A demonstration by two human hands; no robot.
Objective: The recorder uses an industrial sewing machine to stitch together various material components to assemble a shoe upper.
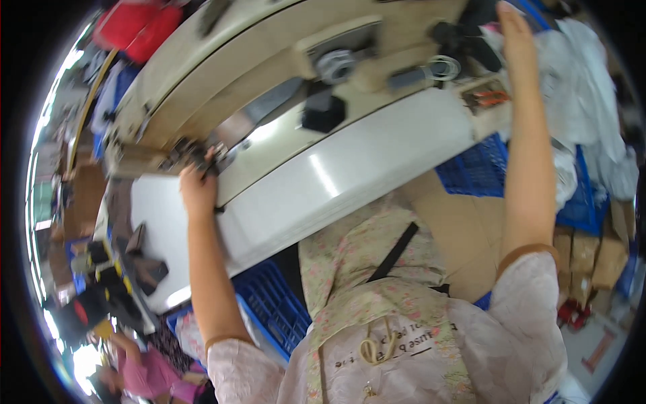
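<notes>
The beige machine [215,91] lies with its long axis slanting across the person's front, its left end nearer the body, its right end farther away. At that left end, the left hand [197,188] has its fingers curled against dark metal parts [192,153], which point inward from the machine; blur hides whether it grips or only touches them. Beyond the machine's right end, the right hand [517,34] reaches out with fingers fairly straight and close together, near a black object [464,42] and white bags [579,87]; whether it holds anything, I cannot tell. A black block [323,109] sits midway along the machine's near side.
</notes>
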